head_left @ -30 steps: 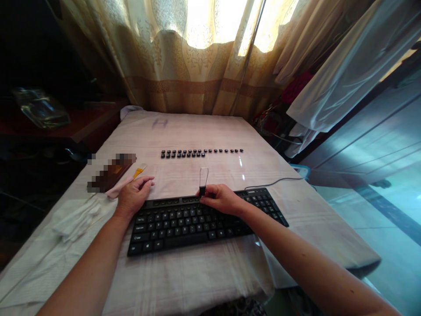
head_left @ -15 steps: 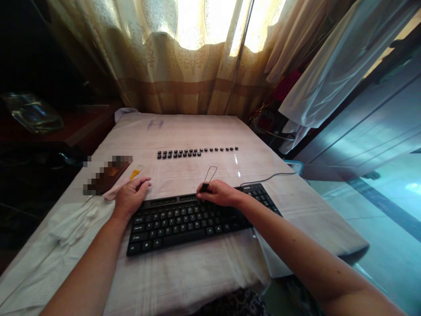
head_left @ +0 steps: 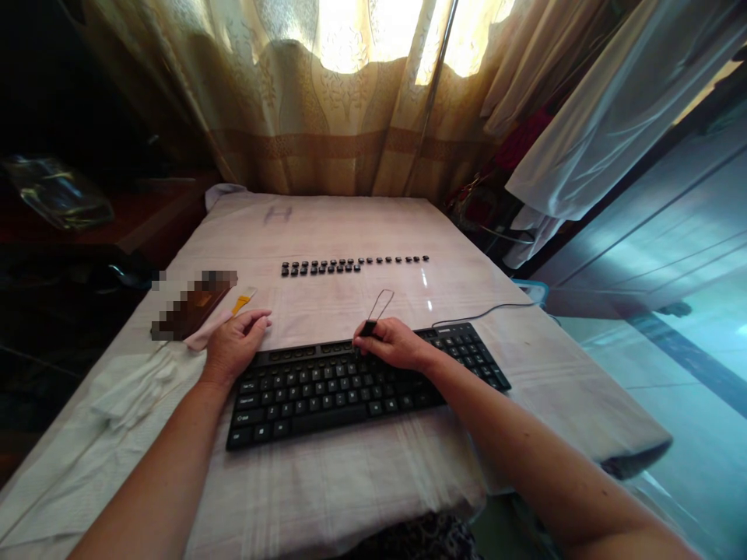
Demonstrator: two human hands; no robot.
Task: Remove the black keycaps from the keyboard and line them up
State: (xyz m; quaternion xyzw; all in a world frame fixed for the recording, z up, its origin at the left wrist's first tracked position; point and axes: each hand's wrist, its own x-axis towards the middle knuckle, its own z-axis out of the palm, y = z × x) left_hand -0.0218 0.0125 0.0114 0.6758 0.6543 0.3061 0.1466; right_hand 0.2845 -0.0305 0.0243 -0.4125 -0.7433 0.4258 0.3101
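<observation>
On the desk [head_left: 350,225], at the keyboard [head_left: 327,400], the right hand [head_left: 394,343] is clamped on a wire-looped tool [head_left: 369,327], upright a second ago, now leaning rightward: working angle changed. The left hand [head_left: 233,342], thumb and fingers parted, lies by the upper-left corner.

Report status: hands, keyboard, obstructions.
Right hand pinching wire-looped tool over keyboard. Left hand open at keyboard's upper-left corner. Right hand hides part of keyboard.

The keyboard [head_left: 320,393] lies on the counter [head_left: 350,225], keycaps [head_left: 313,271] in two rows behind it, brush [head_left: 241,303] then case [head_left: 205,302] off left (curtain [head_left: 280,109] beyond, I see).
</observation>
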